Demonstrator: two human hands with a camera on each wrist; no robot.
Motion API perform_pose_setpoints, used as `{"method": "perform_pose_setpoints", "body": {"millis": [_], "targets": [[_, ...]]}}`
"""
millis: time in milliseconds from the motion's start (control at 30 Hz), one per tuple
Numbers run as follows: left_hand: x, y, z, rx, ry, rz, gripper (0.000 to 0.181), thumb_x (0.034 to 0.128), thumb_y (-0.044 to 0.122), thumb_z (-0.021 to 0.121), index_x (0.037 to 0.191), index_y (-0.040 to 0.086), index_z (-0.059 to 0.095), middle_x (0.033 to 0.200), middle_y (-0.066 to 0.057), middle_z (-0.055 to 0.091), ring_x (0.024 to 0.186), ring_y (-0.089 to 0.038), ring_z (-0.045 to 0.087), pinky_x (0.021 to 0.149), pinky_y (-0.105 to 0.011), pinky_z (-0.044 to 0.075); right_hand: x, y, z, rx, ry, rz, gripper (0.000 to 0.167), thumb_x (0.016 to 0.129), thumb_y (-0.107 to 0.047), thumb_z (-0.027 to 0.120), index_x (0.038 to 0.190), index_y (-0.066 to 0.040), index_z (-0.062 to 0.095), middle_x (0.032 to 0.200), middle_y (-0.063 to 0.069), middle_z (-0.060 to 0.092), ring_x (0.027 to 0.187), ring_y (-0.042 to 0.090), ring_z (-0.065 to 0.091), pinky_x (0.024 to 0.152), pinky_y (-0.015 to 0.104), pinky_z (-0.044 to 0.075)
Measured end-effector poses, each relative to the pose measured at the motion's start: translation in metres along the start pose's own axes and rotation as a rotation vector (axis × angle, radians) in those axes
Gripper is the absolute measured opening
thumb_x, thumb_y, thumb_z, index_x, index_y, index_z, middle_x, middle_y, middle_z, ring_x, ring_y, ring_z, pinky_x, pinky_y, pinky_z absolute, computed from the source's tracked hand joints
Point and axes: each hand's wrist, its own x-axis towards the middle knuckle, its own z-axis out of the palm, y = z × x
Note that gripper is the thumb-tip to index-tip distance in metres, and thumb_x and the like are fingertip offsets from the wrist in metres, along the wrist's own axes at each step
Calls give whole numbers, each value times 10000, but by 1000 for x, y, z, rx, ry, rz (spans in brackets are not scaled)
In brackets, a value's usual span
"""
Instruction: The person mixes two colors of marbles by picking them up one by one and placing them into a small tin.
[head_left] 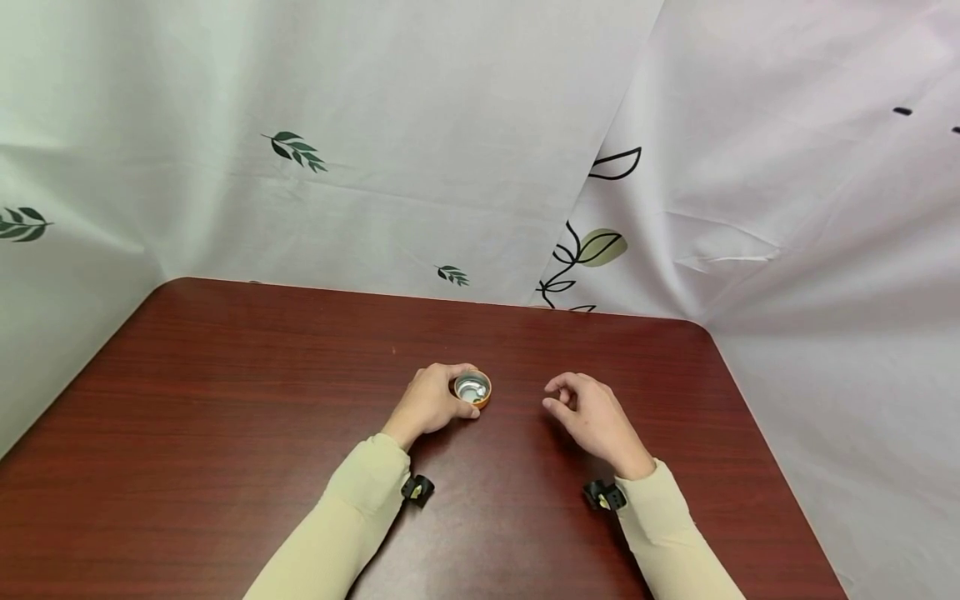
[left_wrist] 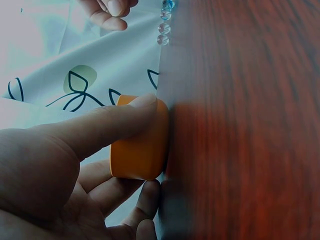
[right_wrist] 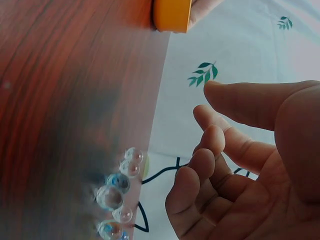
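My left hand holds a small round orange tin between thumb and fingers, and the tin stands on the table. From above, its top is uncovered, showing a silvery inside with something small and greenish at the bottom, too small to make out. To the right, my right hand hovers above the table with loosely bent fingers, thumb apart from the fingertips and nothing between them. Several clear and blue glass marbles lie on the table near that hand in the right wrist view; I cannot make them out in the head view.
A dark red wood-grain table with rounded far corners spreads under both hands. White cloth printed with leaves hangs behind it and along its sides. Each wrist carries a small black camera over a pale sleeve.
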Motion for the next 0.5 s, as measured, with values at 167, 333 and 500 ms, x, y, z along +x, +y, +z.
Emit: {"method": "perform_pose_setpoints", "body": {"millis": [167, 333, 500], "targets": [[0, 0, 0, 2, -2, -3, 572, 715, 169, 916, 1242, 271, 718, 1030, 20, 708, 1060, -249, 594, 887, -411, 485, -3, 3, -3, 5, 10, 8, 106, 911, -134, 742, 1008, -104, 711, 795, -43, 535, 721, 134, 499, 687, 309, 416], [0, 1, 0, 0, -3, -5, 574, 718, 167, 914, 1248, 267, 716, 1034, 15, 707, 1051, -246, 593, 880, -409, 486, -5, 6, -5, 6, 11, 17, 120, 911, -132, 743, 1022, -93, 717, 790, -43, 535, 722, 133, 504, 684, 302, 416], [0, 0, 0, -4, -2, -5, 575, 719, 164, 913, 1250, 264, 715, 1035, 14, 705, 1053, -246, 591, 880, -409, 486, -7, 9, -7, 6, 18, 26, 118, 911, -128, 739, 1017, -84, 712, 792, -37, 534, 723, 137, 502, 681, 306, 412]]}}
